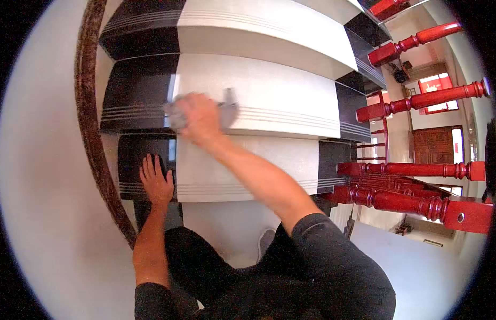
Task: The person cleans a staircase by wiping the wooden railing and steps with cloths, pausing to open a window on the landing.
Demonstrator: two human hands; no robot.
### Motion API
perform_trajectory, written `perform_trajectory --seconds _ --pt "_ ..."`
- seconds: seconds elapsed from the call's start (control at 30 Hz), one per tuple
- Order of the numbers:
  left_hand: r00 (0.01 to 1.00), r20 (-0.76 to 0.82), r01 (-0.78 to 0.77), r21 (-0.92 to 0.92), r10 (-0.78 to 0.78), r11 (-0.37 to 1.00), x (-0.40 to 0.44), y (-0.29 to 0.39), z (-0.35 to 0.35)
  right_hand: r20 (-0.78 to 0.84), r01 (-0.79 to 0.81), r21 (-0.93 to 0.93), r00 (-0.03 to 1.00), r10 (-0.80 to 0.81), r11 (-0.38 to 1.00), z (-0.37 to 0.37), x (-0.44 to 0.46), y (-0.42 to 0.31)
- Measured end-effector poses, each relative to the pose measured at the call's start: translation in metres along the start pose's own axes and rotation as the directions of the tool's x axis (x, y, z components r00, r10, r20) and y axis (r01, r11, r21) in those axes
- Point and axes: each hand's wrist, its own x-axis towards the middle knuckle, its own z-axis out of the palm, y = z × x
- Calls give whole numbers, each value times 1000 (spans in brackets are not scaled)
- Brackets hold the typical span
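Observation:
A grey cloth (178,116) is under my right hand (199,114), bunched in its fingers and pressed on a stair tread. Part of the cloth sticks out to the right of the hand, smeared by motion. The white middle of that stair tread (274,88) meets its black end near the hand, and grooved lines run along the front edge. One step lower, my left hand (157,181) lies flat with fingers spread on the black end of the lower stair tread (136,157). Nothing is in it.
More black and white steps (269,16) rise ahead. Red turned balusters (418,98) line the right side, with a room and a wooden door (432,145) beyond. A dark brown skirting strip (88,106) follows the white wall (45,149) on the left. My shoe (265,240) is on the floor below.

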Motion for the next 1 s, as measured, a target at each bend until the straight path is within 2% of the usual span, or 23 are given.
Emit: perform_trajectory --seconds 0.03,0.07,0.13,0.2,0.23,0.3,0.33,0.37,0.4,0.47,0.5,0.53,0.57,0.6,0.63,0.67,0.7,0.77,0.83,0.9,0.93,0.97,1.0 --pt "1000 -2 3 7 -3 1000 -2 -1 -1 -74 98 98 993 -90 990 13 -1 -21" --pt "1000 3 19 2 -20 1000 -1 0 0 -76 104 101 992 -96 989 14 3 -28" --pt "999 -31 15 -19 -15 1000 -1 -2 3 -37 -115 493 988 153 863 10 14 -47" --pt "999 -14 31 -30 -32 999 -1 -5 4 -42 -159 539 976 215 827 -36 14 -29" --pt "999 9 32 -33 -31 999 -1 -5 4 10 -219 497 969 246 840 -72 6 -12" --pt "998 7 63 -20 -63 998 -1 -9 4 -1 -309 264 947 321 914 -113 -22 48" --pt "998 34 49 -39 -47 998 -1 -8 -1 -65 -308 209 943 328 928 -118 -40 96" --pt "998 58 38 -57 -34 998 -1 -8 -3 -93 -330 60 938 334 942 -117 -61 157" --pt "996 54 73 -47 -70 996 -2 -10 -5 -72 -307 76 947 312 949 -101 -59 156" --pt "1000 4 -9 -80 9 997 -2 -10 -3 -143 -290 -423 957 252 859 -79 -53 154" --pt "1000 19 2 -81 0 997 -6 -12 -1 -170 -165 -441 981 99 882 -50 -44 123" --pt "1000 -17 1 -92 -3 996 -10 -12 0 -25 -101 -268 995 98 958 -44 -24 71" --pt "998 -67 -3 -104 -4 995 -4 -12 3 82 -145 -183 983 162 972 -25 -7 37" --pt "997 -72 20 -138 -31 990 -4 -13 7 38 -2 -130 999 7 992 4 -9 23" --pt "997 -68 19 -150 -29 989 -5 -13 9 83 86 -90 993 -78 992 27 -3 6" --pt "997 -73 18 -159 -30 987 -3 -15 9 151 155 75 975 -164 985 37 2 -13" --pt "997 -73 15 -167 -28 986 -3 -15 8 160 208 53 964 -214 977 38 3 -32" --pt "998 -69 4 -169 -16 986 -1 -12 5 184 285 210 928 -324 935 28 -2 -28" --pt "998 -64 10 -137 -19 990 -3 -13 4 218 223 320 929 -301 921 3 -22 12" --pt "1000 -19 8 -116 -11 993 -1 -15 -2 183 -102 340 982 41 935 -44 -36 33" --pt "999 34 6 -98 -2 995 -2 -15 -5 34 -214 223 977 212 951 -49 -31 54" --pt "999 32 31 -90 -28 996 -4 -15 -6 -140 -350 124 920 365 929 -46 -32 74" --pt "998 52 34 -98 -29 995 -3 -13 -6 -130 -335 136 927 352 933 -34 -22 84"
